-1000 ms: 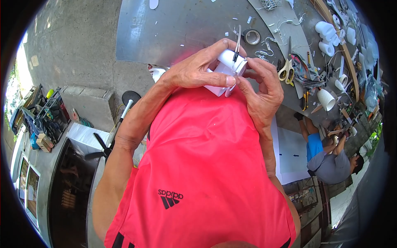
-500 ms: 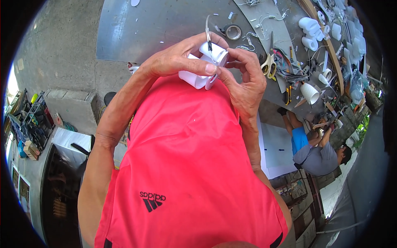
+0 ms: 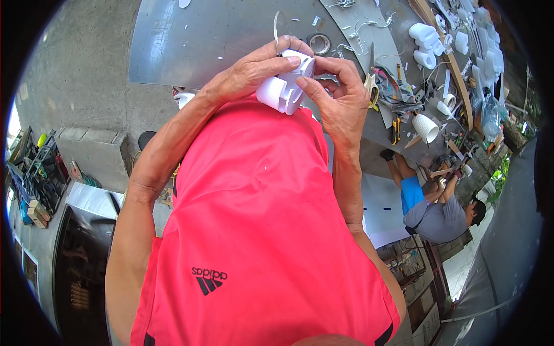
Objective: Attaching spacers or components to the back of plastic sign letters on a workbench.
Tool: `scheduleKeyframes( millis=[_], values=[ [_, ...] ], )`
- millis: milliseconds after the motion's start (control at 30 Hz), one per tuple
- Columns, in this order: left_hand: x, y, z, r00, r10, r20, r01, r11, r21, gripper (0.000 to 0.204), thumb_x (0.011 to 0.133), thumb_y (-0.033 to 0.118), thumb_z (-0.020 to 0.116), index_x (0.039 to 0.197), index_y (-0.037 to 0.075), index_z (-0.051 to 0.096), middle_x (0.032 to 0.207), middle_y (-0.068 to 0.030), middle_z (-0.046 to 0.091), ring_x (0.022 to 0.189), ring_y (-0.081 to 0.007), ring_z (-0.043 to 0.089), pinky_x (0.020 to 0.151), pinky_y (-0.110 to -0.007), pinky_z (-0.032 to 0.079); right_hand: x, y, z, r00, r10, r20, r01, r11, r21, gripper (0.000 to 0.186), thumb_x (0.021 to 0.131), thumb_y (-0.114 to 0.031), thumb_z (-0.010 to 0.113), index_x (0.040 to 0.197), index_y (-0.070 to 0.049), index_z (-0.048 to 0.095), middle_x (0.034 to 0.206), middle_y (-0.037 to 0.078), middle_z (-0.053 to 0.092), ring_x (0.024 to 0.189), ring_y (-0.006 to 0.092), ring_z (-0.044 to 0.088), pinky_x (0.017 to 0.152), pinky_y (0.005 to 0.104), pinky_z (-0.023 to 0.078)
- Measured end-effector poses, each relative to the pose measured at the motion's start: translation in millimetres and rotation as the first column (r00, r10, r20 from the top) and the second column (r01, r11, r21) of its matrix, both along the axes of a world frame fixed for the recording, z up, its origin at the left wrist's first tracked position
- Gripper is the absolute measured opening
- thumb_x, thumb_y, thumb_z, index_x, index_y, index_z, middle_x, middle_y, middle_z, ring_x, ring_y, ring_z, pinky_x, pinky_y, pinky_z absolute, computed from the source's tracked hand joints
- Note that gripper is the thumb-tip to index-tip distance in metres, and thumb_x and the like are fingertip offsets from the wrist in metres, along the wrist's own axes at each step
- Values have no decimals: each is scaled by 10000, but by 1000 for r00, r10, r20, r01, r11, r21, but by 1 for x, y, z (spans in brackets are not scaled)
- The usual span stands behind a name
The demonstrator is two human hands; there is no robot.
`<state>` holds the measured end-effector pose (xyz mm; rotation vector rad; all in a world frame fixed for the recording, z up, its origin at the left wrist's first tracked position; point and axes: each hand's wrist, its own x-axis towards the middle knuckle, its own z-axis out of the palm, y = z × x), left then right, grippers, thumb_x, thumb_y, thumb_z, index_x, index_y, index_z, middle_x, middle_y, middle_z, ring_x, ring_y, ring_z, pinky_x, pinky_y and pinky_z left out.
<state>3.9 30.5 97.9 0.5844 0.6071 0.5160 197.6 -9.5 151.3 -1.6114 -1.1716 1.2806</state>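
Observation:
Just beyond my lap, both hands hold a hollow white plastic piece (image 3: 273,94) with curved side walls and a flat face turned toward the right. My left hand (image 3: 257,68) grips it from the left, thumb pressed on top and the other fingers behind. My right hand (image 3: 340,98) pinches at the right rim, the thumb tip against the flat face and the index finger at the far edge. From behind the left fingers a thin pale cable (image 3: 277,26) loops upward. Whatever lies inside the piece is hidden.
A metal-topped table (image 3: 173,40) stands ahead, bearing a tape roll (image 3: 318,43), scissors (image 3: 372,89), a utility knife (image 3: 395,131) and small light strips (image 3: 363,29). Several similar white pieces (image 3: 425,36) lie by a wooden strip (image 3: 456,69). Another person (image 3: 438,216) works at the right.
The white piece has turned in my hands, so its flat face now shows more. My left thumb has shifted up onto its top, and the cable has swung left.

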Motion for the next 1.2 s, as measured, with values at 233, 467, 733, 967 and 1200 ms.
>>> scheduleKeyframes(
  millis=[233,467,733,967,1200],
  values=[
    [-6,-4,9,997,-47,-64,55,989,133,451,1005,287,577,1400,85,500,1218,-82,613,1135,-169,593,984,-312,481,0,-11,2,1000,25,-6,-24,996,89,408,759,17,888,1129,-16,719,1146,80,651,956,154,693,761,275,613],
    [-9,-10,15,995,-31,-94,60,945,322,553,939,223,593,1448,59,452,1315,-102,545,1242,-193,513,1082,-336,397,-4,-21,4,996,12,-88,-3,994,105,439,761,55,875,1160,-10,704,1187,96,626,994,154,676,793,271,603],
    [-12,-12,31,993,-52,-107,87,928,361,650,848,263,637,1433,48,449,1393,-114,456,1318,-242,447,1132,-386,340,-4,-27,6,993,33,-115,-17,991,136,484,764,62,867,1207,-25,690,1248,109,631,982,147,675,810,269,592],
    [-12,-19,32,958,73,-277,111,796,595,612,858,274,633,1417,81,476,1418,-141,402,1355,-278,416,1153,-422,319,-3,-30,2,998,33,-55,-28,996,89,495,778,9,880,1231,-31,684,1193,101,707,915,142,669,814,279,567],
    [-19,-22,60,835,264,-482,170,709,684,488,896,162,669,1356,50,553,1357,-159,525,1253,-262,536,1089,-423,437,-3,-26,-8,996,93,-9,-91,988,128,499,758,-11,894,1212,-35,689,1144,91,724,892,140,673,793,276,559]
  ],
)
